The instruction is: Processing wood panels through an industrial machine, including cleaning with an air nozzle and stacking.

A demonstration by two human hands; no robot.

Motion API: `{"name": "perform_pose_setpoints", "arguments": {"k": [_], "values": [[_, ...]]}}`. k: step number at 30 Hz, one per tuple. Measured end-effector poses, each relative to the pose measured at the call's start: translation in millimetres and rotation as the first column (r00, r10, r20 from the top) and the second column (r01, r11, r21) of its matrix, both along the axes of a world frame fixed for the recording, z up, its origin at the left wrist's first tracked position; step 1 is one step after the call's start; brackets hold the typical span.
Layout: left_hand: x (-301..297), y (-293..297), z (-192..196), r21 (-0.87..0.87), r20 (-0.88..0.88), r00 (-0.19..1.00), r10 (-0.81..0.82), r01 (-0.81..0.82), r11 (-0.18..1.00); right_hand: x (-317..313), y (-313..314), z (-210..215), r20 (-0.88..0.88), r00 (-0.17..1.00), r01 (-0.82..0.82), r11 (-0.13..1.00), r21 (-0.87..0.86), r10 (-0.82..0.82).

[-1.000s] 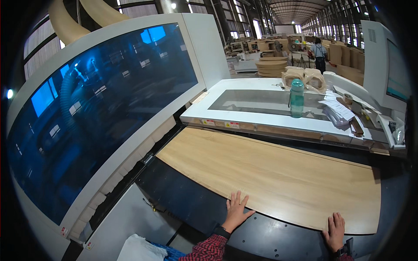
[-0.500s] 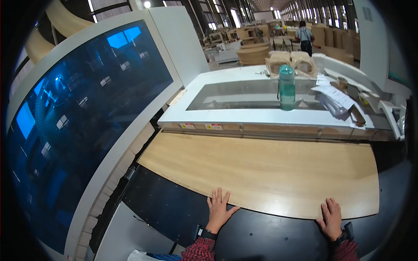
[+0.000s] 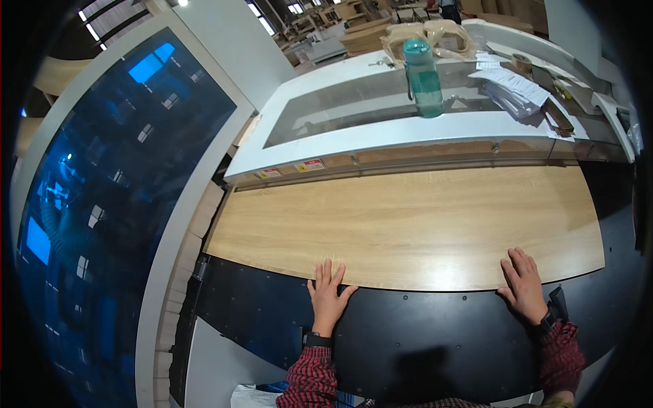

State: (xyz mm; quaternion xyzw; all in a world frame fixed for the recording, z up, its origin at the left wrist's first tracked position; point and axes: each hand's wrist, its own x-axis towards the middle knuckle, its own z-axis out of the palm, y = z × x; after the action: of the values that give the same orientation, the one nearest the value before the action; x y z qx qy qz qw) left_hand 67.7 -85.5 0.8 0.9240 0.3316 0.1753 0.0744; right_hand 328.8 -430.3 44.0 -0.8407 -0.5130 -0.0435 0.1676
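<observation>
A long wood-grain board [image 3: 408,228] lies flat on the black machine bed [image 3: 381,340]. Its far edge runs along the underside of the white machine housing [image 3: 354,148]. My left hand [image 3: 329,296] rests on the near edge, left of the middle, with its fingers spread over the surface and the thumb out along the rim. Toward the board's right end, my right hand [image 3: 525,285] lies on the same edge, its fingers stretched forward and its thumb apart. Both hands are open, pressing on the board without gripping it. Dark bands circle both wrists.
On the housing stand a teal water bottle [image 3: 423,78], a pile of papers [image 3: 513,92] and a tape roll [image 3: 521,62]. A large machine hood with a dark blue window [image 3: 115,183] rises at the left. Wooden stock [image 3: 367,37] and a person [image 3: 450,10] are farther back.
The view has tilted downward, so the board, housing and bottle sit higher in the picture. Both hands stay flat at the board's near edge, their grip unchanged.
</observation>
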Motion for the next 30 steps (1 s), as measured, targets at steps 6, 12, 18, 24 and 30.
{"name": "perform_pose_setpoints", "arguments": {"k": [6,12,18,24,30], "values": [[-8,-4,0,-0.032,-0.010,0.999,0.037,-0.038,0.999,-21,10,-8,0.058,0.997,-0.046,0.997,0.065,0.042],[-8,-4,4,0.012,-0.032,0.999,0.011,-0.011,1.000,-62,78,0,0.141,0.983,-0.128,0.987,0.101,0.113],[-45,40,3,-0.006,-0.025,1.000,0.016,-0.017,1.000,-78,82,-9,0.025,0.997,0.065,0.967,0.248,-0.073],[-51,67,8,-0.009,-0.102,0.994,-0.030,0.030,1.000,-93,53,-20,0.085,0.910,0.389,0.906,0.166,-0.406],[-59,73,10,0.004,-0.070,0.995,-0.071,0.072,0.997,-97,57,-16,0.056,0.838,0.531,0.836,0.138,-0.542]]}}
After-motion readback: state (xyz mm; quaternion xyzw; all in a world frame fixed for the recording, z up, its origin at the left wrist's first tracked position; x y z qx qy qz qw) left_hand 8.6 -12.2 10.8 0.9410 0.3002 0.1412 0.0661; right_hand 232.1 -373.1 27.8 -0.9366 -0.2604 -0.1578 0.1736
